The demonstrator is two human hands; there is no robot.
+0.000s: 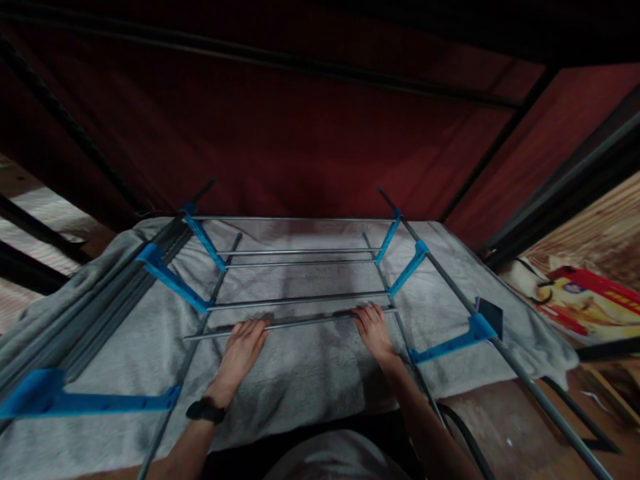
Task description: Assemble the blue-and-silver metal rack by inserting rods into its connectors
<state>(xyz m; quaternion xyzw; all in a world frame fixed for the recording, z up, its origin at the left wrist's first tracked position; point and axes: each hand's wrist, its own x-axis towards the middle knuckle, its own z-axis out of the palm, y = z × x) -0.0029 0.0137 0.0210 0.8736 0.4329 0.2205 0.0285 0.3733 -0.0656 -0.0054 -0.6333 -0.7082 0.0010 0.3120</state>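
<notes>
Both hands hold a metal rod [310, 323] that lies crosswise in front of the person. The left hand [245, 341] and the right hand [373, 329] are palm down, set well apart, their fingers curled over the rod (a dark watch [205, 411] sits on the left wrist). The rod's left end sticks out past the left inner tube [196, 337]; its right end meets the right inner tube [383, 272], though whether it is fastened there I cannot tell. At twelve o'clock from it, just beyond, a fitted crossbar [300, 301] spans the two inner tubes, with more bars behind. Blue brackets stand on both sides, one [175, 283] at ten o'clock and another [453, 342] at three. At nine o'clock lies a bundle of grey rods [131, 303]. Everything rests over a grey blanket [300, 383]. Farther off at three o'clock is a red and yellow box [595, 300]; red fabric [300, 133] hangs at twelve.
</notes>
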